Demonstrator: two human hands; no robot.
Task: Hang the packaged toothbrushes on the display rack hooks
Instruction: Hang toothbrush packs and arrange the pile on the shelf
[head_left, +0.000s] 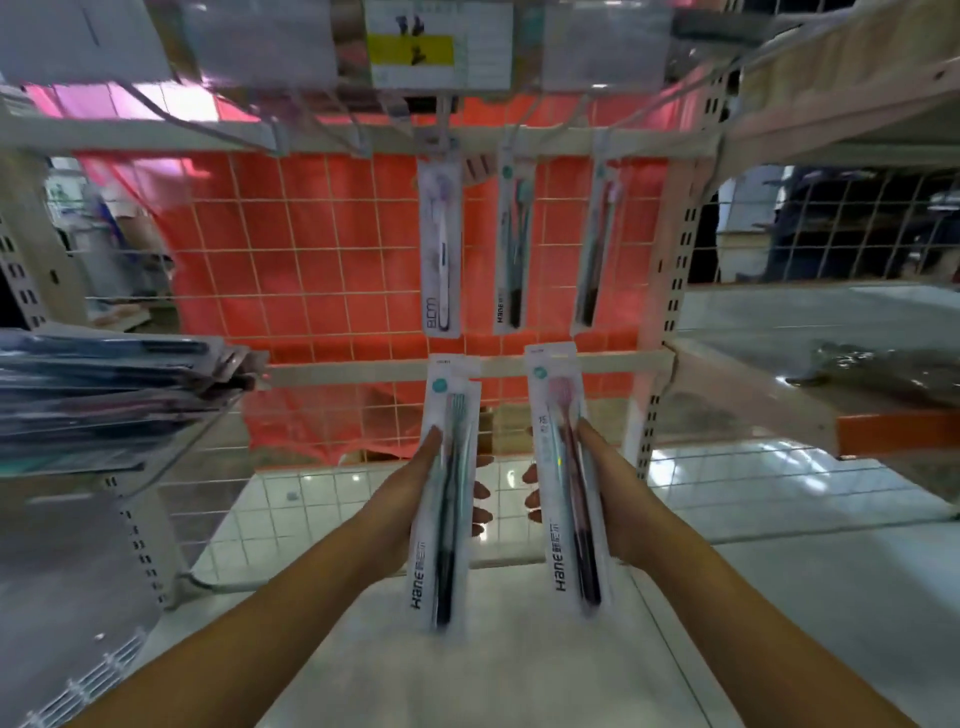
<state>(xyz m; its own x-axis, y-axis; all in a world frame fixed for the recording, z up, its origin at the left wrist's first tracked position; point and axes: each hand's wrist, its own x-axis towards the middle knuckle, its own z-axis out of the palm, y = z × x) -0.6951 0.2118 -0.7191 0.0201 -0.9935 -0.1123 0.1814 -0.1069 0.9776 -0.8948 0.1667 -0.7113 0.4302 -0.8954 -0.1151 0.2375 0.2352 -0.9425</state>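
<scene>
Each grip holds a toothbrush pack (445, 499) before wire rack (322, 249); tiled floor (322, 499).

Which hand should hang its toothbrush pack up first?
Probably the right hand. Its pink toothbrush pack is held higher, its top nearer the hanging packs. The left hand holds the green toothbrush pack lower. I cannot tell which hooks are free.
</scene>
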